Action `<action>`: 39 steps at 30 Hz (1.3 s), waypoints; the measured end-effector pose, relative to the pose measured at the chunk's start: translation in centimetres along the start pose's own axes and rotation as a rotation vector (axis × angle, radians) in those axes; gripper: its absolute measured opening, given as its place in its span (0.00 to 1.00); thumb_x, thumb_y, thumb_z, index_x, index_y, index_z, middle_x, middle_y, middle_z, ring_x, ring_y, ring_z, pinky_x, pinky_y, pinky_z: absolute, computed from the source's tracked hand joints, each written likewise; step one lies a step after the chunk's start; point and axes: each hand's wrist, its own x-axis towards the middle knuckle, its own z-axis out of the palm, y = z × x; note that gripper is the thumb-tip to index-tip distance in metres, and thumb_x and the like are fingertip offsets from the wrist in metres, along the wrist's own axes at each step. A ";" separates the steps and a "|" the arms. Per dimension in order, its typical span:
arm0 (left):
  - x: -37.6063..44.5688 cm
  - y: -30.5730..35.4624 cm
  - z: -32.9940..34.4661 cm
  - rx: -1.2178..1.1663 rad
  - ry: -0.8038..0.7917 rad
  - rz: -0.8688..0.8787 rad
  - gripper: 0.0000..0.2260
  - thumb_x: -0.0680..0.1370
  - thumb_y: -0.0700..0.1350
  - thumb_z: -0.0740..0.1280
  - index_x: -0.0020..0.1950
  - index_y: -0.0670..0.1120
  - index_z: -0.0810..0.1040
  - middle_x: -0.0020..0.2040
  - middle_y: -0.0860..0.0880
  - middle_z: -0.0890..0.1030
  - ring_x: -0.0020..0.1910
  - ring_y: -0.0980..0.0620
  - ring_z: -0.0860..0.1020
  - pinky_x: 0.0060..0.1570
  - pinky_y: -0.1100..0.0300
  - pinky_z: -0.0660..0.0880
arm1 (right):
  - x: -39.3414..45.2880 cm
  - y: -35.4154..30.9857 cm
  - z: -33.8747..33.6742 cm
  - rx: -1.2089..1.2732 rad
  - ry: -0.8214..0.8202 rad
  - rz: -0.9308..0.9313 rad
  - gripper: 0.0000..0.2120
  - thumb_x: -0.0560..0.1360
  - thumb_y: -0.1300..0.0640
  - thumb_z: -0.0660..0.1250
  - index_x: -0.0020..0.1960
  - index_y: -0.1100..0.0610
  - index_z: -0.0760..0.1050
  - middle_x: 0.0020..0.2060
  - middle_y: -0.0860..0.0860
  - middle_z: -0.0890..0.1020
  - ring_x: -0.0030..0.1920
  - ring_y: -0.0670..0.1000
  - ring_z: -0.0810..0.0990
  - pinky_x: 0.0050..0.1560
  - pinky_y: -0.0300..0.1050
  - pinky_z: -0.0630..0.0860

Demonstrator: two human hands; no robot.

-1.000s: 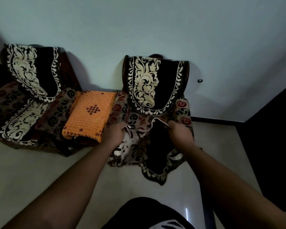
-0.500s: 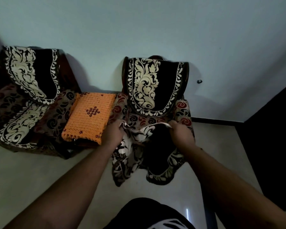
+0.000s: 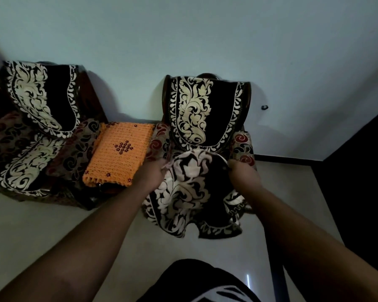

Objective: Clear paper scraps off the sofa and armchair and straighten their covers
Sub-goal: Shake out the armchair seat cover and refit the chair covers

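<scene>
An armchair [image 3: 243, 147] with red and black swirl upholstery stands against the pale wall. A black cover with cream leaf pattern [image 3: 205, 112] hangs over its backrest. My left hand [image 3: 152, 174] and my right hand [image 3: 241, 174] each grip the upper corners of the matching seat cover [image 3: 183, 192], held up over the seat. Its lower edge hangs past the front of the seat. No paper scraps are visible.
To the left stands a second seat [image 3: 15, 149] with matching black and cream covers on back [image 3: 42, 97] and seat. An orange crocheted cloth [image 3: 118, 153] covers a small table between the two seats. Pale floor lies in front; a dark opening is at right.
Both hands have lifted the seat cover's upper edge and spread it wider. Its cream pattern now faces up and it lies flatter over the seat.
</scene>
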 end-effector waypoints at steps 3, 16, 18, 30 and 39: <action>-0.2 0.2 0.0 0.049 -0.127 0.063 0.11 0.83 0.49 0.60 0.62 0.54 0.79 0.54 0.47 0.83 0.45 0.46 0.79 0.37 0.58 0.70 | 0.0 -0.6 -0.1 -0.060 -0.109 -0.037 0.08 0.80 0.52 0.59 0.53 0.47 0.76 0.44 0.49 0.80 0.46 0.53 0.81 0.49 0.52 0.81; 0.7 -2.8 -2.1 0.322 -0.052 0.104 0.12 0.83 0.55 0.61 0.59 0.52 0.80 0.50 0.46 0.83 0.44 0.46 0.78 0.38 0.57 0.69 | 1.0 0.8 -0.6 -0.327 -0.164 -0.088 0.10 0.81 0.53 0.59 0.57 0.52 0.78 0.49 0.52 0.80 0.50 0.54 0.80 0.55 0.53 0.80; 0.6 -3.9 -2.7 0.317 -0.256 0.141 0.15 0.81 0.58 0.64 0.59 0.50 0.80 0.51 0.48 0.82 0.44 0.49 0.75 0.38 0.57 0.68 | 1.1 1.5 -0.9 -0.336 -0.292 -0.084 0.12 0.81 0.52 0.61 0.60 0.55 0.78 0.56 0.55 0.80 0.57 0.57 0.79 0.63 0.55 0.76; 1.3 -5.5 -1.6 0.386 -0.231 0.136 0.13 0.79 0.56 0.66 0.60 0.53 0.82 0.52 0.47 0.83 0.49 0.45 0.80 0.47 0.53 0.80 | 1.8 1.5 0.6 -0.354 -0.284 -0.044 0.08 0.79 0.56 0.64 0.55 0.52 0.79 0.51 0.51 0.81 0.50 0.54 0.81 0.55 0.54 0.81; 1.8 -6.0 -1.1 0.259 0.134 -0.001 0.10 0.78 0.49 0.66 0.58 0.55 0.81 0.50 0.49 0.83 0.45 0.44 0.81 0.42 0.53 0.80 | 2.6 1.4 0.9 -0.195 -0.048 0.006 0.11 0.77 0.59 0.60 0.53 0.49 0.79 0.43 0.50 0.81 0.42 0.52 0.82 0.47 0.52 0.83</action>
